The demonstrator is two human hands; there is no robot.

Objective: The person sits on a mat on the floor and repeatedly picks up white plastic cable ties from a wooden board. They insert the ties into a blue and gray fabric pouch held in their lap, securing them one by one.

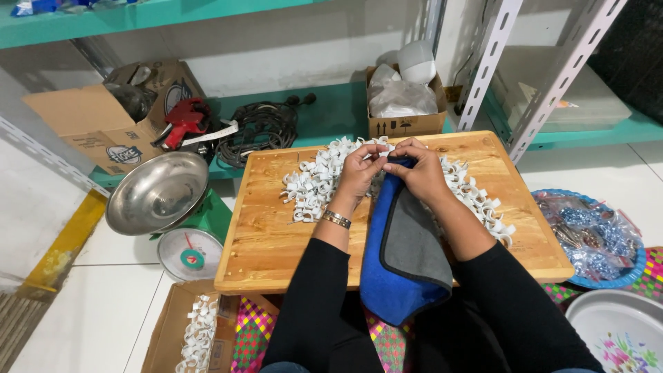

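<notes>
A white tiled floor runs under teal shelves, and on it sits a low wooden board (276, 235) strewn with a heap of white plastic clips (314, 183). The person's 2 arms, in black sleeves, reach forward over the board with elbows bent and wrists drawn close together at its far side. The left hand (359, 173), a bracelet on its wrist, curls its fingers inward and pinches a small white clip (382, 153) between thumb and fingertips. The right hand (421, 173) meets it just beside, fingers pressed together on the same clip and on the top edge of a blue and grey cloth (404, 255) that drapes down over the board's near edge. To the left stands a green scale (190, 249) with a steel bowl (157, 192); a cardboard box (197, 331) below holds more clips.
</notes>
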